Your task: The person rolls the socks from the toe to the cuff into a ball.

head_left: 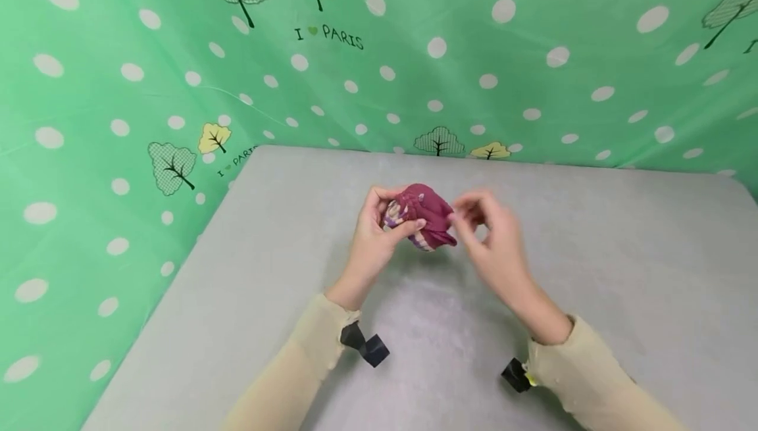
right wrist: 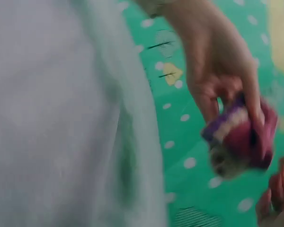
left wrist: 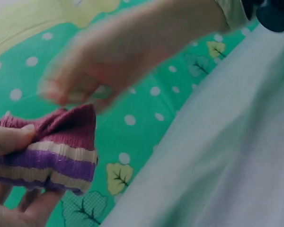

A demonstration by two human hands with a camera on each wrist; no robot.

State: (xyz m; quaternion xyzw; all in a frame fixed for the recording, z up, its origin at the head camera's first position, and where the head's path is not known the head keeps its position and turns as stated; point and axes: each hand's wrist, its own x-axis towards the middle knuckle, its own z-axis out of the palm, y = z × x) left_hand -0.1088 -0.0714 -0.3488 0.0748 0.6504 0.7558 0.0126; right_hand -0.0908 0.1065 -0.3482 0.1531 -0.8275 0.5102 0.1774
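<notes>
A rolled-up knit sock [head_left: 431, 207], maroon with purple and cream bands, is held over the table. My left hand [head_left: 377, 237] grips it from the left, thumb across the maroon side and fingers behind and below. In the left wrist view the striped side of the sock [left wrist: 61, 158] faces the camera, with a maroon flap standing up at one corner. My right hand [head_left: 496, 237] is by the sock's right edge, its fingers loosely bent and blurred. In the right wrist view a gap shows between the right fingers [right wrist: 277, 189] and the sock [right wrist: 239, 135].
A grey table [head_left: 266, 233] lies under both hands. Behind it and to the left hangs a green cloth [head_left: 118, 154] with white dots and printed trees. Black pieces [head_left: 374, 350] are attached at both sleeve cuffs.
</notes>
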